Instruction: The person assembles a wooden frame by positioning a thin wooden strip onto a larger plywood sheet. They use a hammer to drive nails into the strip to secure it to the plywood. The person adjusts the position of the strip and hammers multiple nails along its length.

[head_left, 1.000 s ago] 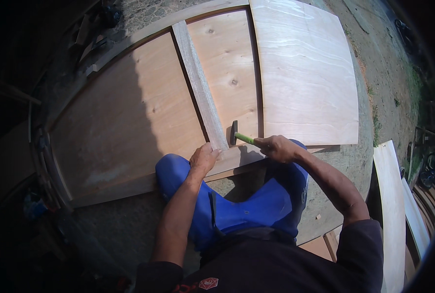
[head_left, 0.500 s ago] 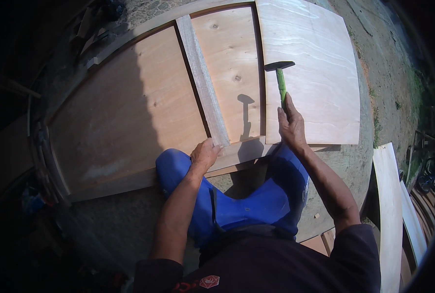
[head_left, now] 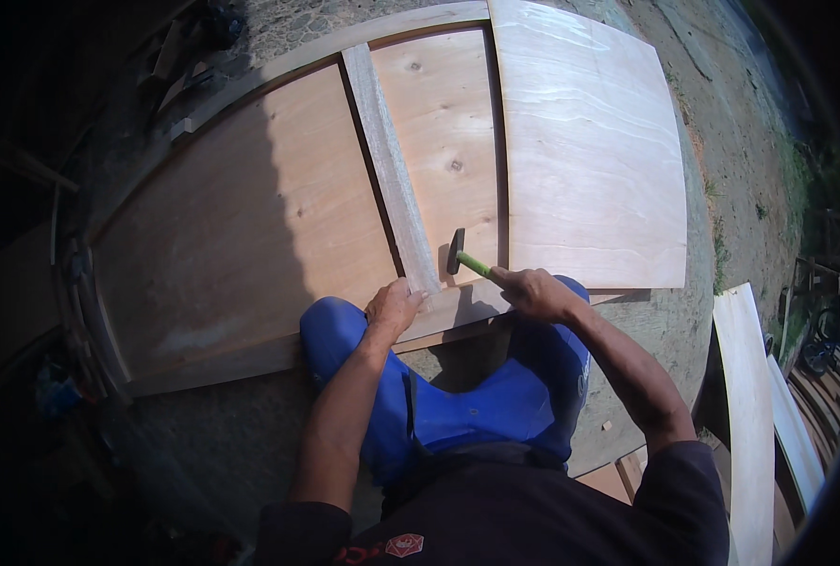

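Note:
My right hand [head_left: 538, 294] is closed round the green handle of a hammer [head_left: 457, 253]. The dark hammer head is low, just right of the near end of a wooden crosspiece [head_left: 389, 160]. At that same end, where the crosspiece meets the near rail [head_left: 231, 366] of a wooden frame, my left hand [head_left: 394, 307] rests with its fingers pressed together. Whatever they may pinch is too small to make out. Thin plywood [head_left: 222, 217] lies inside the frame on both sides of the crosspiece. A paler plywood sheet [head_left: 590, 160] covers the frame's right part.
My knees, in blue trousers [head_left: 481, 406], are against the frame's near side. Long pale boards [head_left: 748, 406] lie at the lower right, with more strips beyond. A small wood block [head_left: 183, 127] sits by the far rail. Dark clutter stands at the left.
The hammer has swung down and left from its raised, upright position over the pale sheet, and my right hand has come lower with it. My left hand stays at the crosspiece's near end.

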{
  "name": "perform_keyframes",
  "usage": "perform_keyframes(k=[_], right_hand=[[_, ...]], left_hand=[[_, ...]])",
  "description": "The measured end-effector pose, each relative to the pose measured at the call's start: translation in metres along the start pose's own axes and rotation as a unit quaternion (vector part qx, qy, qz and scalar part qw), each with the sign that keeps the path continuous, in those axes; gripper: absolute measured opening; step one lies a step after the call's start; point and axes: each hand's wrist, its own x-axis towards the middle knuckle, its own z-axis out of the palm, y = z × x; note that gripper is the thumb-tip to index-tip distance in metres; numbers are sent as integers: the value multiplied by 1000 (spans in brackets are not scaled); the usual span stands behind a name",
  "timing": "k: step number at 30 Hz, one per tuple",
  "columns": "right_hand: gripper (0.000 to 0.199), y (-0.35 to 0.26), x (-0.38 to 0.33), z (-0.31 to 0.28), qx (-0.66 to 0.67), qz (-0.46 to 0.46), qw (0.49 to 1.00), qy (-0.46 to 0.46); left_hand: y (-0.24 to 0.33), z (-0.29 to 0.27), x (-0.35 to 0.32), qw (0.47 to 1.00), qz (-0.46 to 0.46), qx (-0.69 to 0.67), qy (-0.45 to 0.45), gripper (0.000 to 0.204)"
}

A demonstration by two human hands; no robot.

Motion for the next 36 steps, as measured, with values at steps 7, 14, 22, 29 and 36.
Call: perform_keyframes(k=[7, 14, 22, 29, 36], right_hand=[[41, -35, 12, 26, 62, -75, 972, 215], [22, -98, 56, 48, 126, -131, 956, 228], [12, -136, 72, 36, -56, -160, 964, 203], [16, -131, 98, 64, -127, -153, 967, 157], [32, -139, 100, 59, -101, -165, 977, 87]], left_hand=[[27, 0, -7, 977, 64, -176, 104, 67], [40, -41, -11, 926, 179, -328, 52, 88], [-3, -53, -59, 794, 161, -586, 27, 37], [-22, -17, -45, 869, 206, -378, 245, 9], [-31, 49, -1, 714, -68, -683, 134, 17]])
